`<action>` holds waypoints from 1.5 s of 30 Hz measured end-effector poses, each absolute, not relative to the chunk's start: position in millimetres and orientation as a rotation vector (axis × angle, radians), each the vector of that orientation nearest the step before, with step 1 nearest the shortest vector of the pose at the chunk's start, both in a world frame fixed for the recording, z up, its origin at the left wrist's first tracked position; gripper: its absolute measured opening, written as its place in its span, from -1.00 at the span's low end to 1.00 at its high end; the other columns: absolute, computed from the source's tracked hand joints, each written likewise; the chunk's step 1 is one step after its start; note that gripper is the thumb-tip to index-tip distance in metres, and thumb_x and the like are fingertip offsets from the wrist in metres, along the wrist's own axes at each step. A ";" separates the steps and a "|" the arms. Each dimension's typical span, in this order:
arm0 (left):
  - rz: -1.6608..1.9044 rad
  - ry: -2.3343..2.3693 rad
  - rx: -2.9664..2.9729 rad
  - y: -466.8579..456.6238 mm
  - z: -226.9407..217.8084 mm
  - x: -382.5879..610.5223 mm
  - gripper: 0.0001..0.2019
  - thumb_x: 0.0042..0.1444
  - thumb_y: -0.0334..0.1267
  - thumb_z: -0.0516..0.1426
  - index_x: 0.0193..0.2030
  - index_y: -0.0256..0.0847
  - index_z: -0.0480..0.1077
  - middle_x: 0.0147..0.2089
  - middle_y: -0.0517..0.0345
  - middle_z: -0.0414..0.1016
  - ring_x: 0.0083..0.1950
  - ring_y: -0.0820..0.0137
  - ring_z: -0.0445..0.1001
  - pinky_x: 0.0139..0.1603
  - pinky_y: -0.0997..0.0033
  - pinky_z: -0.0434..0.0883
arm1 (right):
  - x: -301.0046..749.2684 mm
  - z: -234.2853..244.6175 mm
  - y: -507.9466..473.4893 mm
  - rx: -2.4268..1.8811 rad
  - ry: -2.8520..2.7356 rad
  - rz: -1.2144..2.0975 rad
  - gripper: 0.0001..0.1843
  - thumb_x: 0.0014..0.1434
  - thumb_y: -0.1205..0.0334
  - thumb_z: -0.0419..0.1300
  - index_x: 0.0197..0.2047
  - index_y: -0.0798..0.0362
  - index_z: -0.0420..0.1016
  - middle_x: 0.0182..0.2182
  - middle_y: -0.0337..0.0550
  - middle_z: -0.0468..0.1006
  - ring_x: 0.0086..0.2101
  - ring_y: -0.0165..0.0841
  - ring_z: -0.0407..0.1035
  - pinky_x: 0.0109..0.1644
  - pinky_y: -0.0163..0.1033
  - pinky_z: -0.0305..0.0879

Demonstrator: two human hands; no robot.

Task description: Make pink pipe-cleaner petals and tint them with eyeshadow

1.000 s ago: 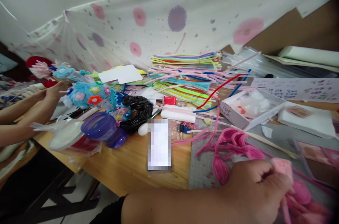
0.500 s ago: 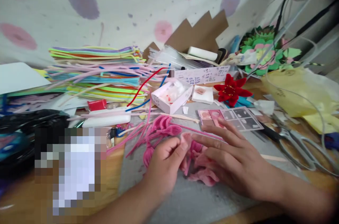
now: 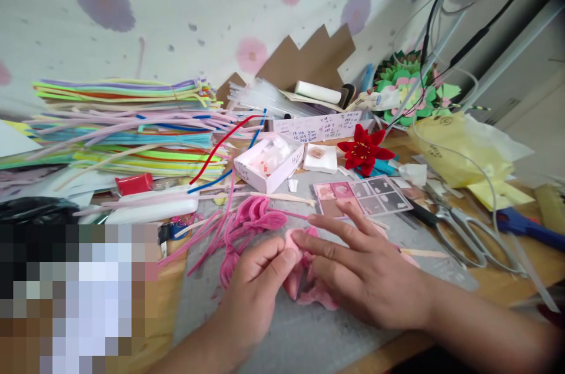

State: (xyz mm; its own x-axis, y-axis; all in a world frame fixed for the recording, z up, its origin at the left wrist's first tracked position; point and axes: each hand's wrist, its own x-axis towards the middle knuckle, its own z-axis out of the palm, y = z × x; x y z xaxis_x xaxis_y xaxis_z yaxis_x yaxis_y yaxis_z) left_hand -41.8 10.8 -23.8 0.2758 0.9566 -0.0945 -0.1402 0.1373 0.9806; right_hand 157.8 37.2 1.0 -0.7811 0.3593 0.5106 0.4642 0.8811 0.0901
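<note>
A light pink fuzzy petal [image 3: 293, 240] is pinched between the thumb and bent fingers of my left hand [image 3: 260, 280]. It belongs to a pink pipe-cleaner flower [image 3: 318, 296], whose ruffled petals hang low over the grey mat. My right hand [image 3: 366, 274] lies over the flower's right side, its index fingertip on the same petal and its other fingers fanned out. Its thumb is hidden beneath. Just left of the flower, a bunch of darker pink looped pipe-cleaner petals [image 3: 256, 215] with long stems rests on the grey mat [image 3: 203, 315].
Bundles of coloured pipe cleaners [image 3: 132, 121] lie stacked at the back left. A white box [image 3: 269, 165], a red pipe-cleaner flower [image 3: 365, 150] and a picture card [image 3: 362, 196] stand beyond my hands. Scissors [image 3: 463, 227] and a yellow bag [image 3: 459, 153] are at the right.
The view has shifted to the right, so things appear further left. My right index finger has come onto the petal by my left thumb, and the petal looks more folded.
</note>
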 end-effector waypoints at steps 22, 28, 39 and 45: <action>1.114 1.173 1.016 18.4 -25.2 -39.8 -0.66 0.08 0.00 0.14 -0.53 -0.23 0.34 -0.64 0.28 0.28 -0.53 0.47 0.22 -0.39 0.41 0.16 | 245.4 -6.1 126.7 -1.273 -2.461 0.007 -0.85 0.25 0.25 0.04 -0.25 0.05 0.41 -0.25 -0.04 0.51 -0.20 -0.22 0.37 -0.11 -0.09 0.28; 1.126 1.182 1.001 17.5 -25.8 -41.1 -0.66 0.09 -0.01 0.14 -0.54 -0.23 0.32 -0.61 0.28 0.29 -0.51 0.47 0.22 -0.38 0.41 0.16 | 235.6 -14.6 122.7 -1.269 -2.577 -0.033 -0.81 0.27 0.23 0.02 -0.24 0.07 0.43 -0.20 -0.01 0.49 -0.18 -0.22 0.35 -0.07 -0.09 0.22; 1.102 1.104 1.060 17.7 -30.1 -42.3 -0.72 0.16 -0.10 0.10 -0.48 -0.23 0.36 -0.58 0.29 0.31 -0.51 0.52 0.26 -0.37 0.43 0.16 | 185.3 5.9 73.9 -0.787 -2.526 -0.083 -0.85 0.23 0.26 0.11 -0.12 0.07 0.36 0.02 -0.03 0.48 0.11 -0.15 0.20 0.21 0.11 0.01; 1.107 1.044 1.023 14.0 -28.9 -42.8 -0.75 0.19 -0.15 0.09 -0.46 -0.21 0.36 -0.54 0.27 0.34 -0.48 0.51 0.28 -0.36 0.44 0.19 | 159.1 10.1 45.4 -0.629 -2.629 -0.072 -0.85 0.25 0.25 0.08 -0.13 0.07 0.38 0.10 -0.09 0.43 0.17 -0.18 0.14 0.30 0.11 -0.16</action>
State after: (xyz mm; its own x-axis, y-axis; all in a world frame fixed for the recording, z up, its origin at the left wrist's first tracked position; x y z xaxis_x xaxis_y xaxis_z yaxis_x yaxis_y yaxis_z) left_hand -42.8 14.0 -28.9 0.1327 0.9832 -0.1257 -0.1826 0.1489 0.9718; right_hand 159.1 45.4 10.1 -0.8025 0.4198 0.4239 0.4423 0.8955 -0.0493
